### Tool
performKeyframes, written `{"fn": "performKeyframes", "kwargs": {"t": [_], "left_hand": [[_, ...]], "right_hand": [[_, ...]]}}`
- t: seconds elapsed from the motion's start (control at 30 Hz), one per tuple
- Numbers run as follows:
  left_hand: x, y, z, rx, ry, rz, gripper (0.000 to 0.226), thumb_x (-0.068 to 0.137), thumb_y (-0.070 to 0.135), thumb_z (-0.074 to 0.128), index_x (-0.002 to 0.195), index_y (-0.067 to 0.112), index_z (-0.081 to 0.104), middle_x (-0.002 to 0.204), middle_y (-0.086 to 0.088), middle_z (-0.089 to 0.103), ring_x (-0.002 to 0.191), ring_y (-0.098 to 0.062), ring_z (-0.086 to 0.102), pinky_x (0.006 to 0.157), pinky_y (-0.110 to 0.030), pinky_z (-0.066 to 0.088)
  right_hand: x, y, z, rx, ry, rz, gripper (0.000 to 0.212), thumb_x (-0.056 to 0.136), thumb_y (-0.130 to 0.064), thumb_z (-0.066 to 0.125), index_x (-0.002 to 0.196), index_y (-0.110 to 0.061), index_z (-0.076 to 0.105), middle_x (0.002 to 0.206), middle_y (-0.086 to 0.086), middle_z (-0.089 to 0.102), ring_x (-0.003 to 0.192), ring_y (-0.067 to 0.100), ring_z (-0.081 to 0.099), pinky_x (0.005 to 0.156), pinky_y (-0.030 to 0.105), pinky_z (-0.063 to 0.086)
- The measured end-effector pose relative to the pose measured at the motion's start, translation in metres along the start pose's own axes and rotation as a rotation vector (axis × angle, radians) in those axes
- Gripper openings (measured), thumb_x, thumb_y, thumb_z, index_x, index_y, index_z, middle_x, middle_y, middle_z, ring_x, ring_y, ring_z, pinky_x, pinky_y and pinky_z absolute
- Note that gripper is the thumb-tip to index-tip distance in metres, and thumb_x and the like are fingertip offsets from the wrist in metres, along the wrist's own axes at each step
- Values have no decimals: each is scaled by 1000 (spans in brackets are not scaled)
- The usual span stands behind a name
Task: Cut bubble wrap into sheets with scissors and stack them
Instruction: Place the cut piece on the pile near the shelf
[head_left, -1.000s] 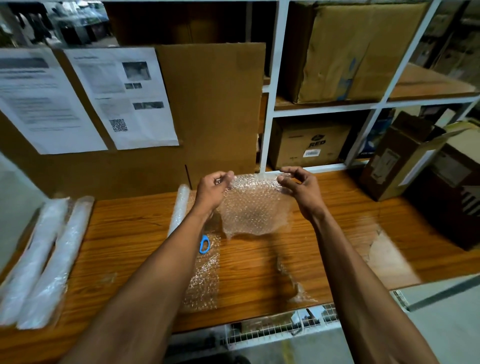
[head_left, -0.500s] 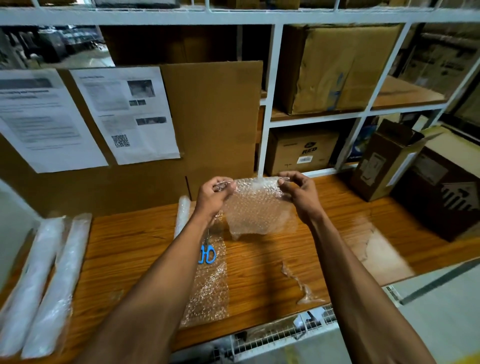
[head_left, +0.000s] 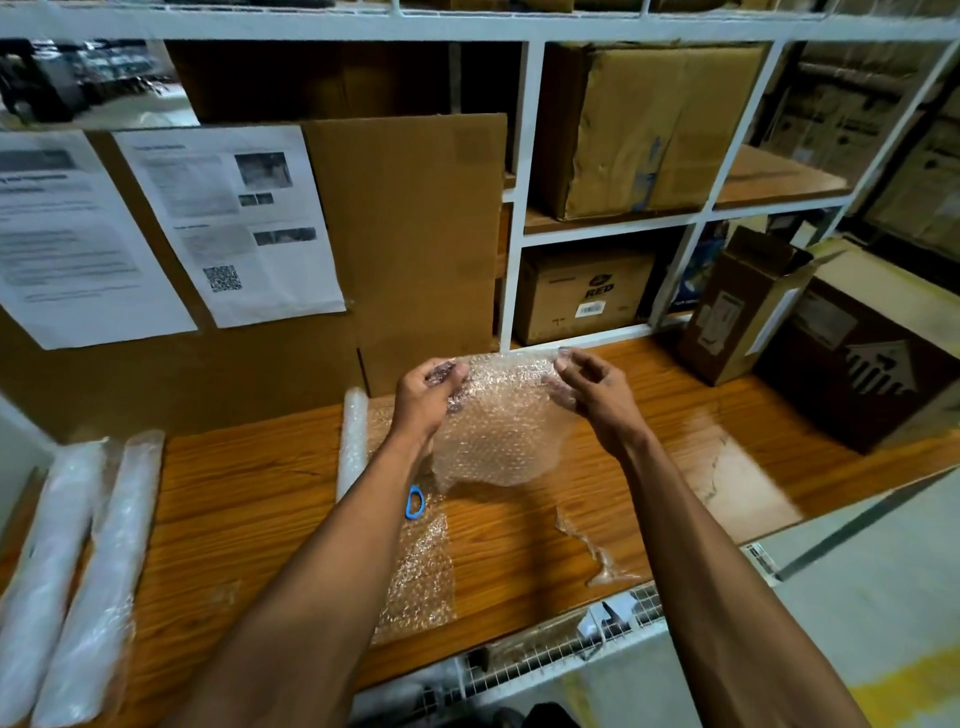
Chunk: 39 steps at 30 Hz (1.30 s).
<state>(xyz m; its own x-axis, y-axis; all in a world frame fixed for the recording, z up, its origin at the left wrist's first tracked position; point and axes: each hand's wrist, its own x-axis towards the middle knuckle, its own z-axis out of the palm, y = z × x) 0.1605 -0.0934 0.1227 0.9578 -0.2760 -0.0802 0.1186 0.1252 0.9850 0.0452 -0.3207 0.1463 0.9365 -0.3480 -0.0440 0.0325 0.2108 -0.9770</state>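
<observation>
A cut sheet of clear bubble wrap hangs in the air above the wooden table. My left hand pinches its top left corner and my right hand pinches its top right corner. Under my left forearm a strip of unrolled bubble wrap lies flat on the table, running back to its roll. The blue handle of the scissors shows beside my left wrist; the blades are hidden.
Two wrapped white rolls lie at the table's left end. A thin plastic scrap sits near the front edge. Cardboard boxes crowd the right end, and a cardboard panel with printed sheets stands behind.
Both hands have stayed at the sheet's top corners, holding it up. The view has tilted up a little, showing more shelving; my right fingers have shifted slightly on the corner.
</observation>
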Motion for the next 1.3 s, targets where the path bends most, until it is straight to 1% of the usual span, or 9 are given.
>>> {"fn": "performKeyframes", "kwargs": {"t": [0.13,0.27,0.33,0.47,0.67,0.8,1.1,1.2,1.3], "left_hand": [[8,4,17,32,22,0,21,96,20,72,116,13,70,100,1,77,89,-9,74,69,-29,60],[21,0,40,63,40,-16,16,99,21,68,114,15,70,103,-2,77,95,-11,74,69,-29,61],[32,-8,49,60,52,-51,33,96,31,72,123,13,69,116,-5,75,104,-15,72,82,-35,63],[49,-33,76,35,-69,-242,109,57,67,93,142,12,55,130,-11,70,118,-22,65,94,-46,56],[61,-61,151,149,-179,-362,113,60,48,98,151,8,43,147,-11,57,131,-27,56,110,-53,46],[81,-81,208,221,-142,-387,91,80,23,88,155,14,38,148,-8,56,125,-25,59,93,-43,52],[128,-119,294,114,-79,-353,85,87,3,77,158,23,35,146,-16,56,110,-28,70,94,-52,59],[145,-136,310,146,-24,-359,87,87,11,79,158,27,33,151,-6,51,87,-16,70,75,-37,63],[160,-160,319,316,73,-385,79,94,17,75,160,26,32,155,-10,46,65,-4,50,51,-21,48]], "right_hand": [[0,7,-29,-173,-219,204,41,96,-19,72,130,3,63,122,11,75,115,27,72,95,39,60],[16,20,-54,-175,-223,238,38,97,-20,74,118,11,64,109,15,73,102,29,71,88,38,60],[26,19,-66,-153,-201,246,28,97,-23,74,112,-1,67,93,7,69,84,21,69,77,37,62],[48,14,-101,-144,-161,202,13,102,-22,69,94,-17,60,70,-7,50,56,7,44,47,22,43],[86,12,-172,-84,-90,171,17,104,-15,63,89,-19,55,65,-10,44,48,4,34,36,18,27],[113,17,-220,-132,27,196,10,102,-18,67,98,-20,58,74,-6,50,53,5,44,41,20,28],[176,21,-306,-198,25,162,32,108,-22,58,140,-30,59,102,4,67,68,10,61,53,25,47],[199,32,-324,-233,77,235,41,105,-25,63,145,-28,51,112,9,69,77,19,63,59,32,52],[219,52,-343,-311,110,435,40,102,-31,69,135,-12,54,96,4,70,66,11,65,54,24,52]]}}
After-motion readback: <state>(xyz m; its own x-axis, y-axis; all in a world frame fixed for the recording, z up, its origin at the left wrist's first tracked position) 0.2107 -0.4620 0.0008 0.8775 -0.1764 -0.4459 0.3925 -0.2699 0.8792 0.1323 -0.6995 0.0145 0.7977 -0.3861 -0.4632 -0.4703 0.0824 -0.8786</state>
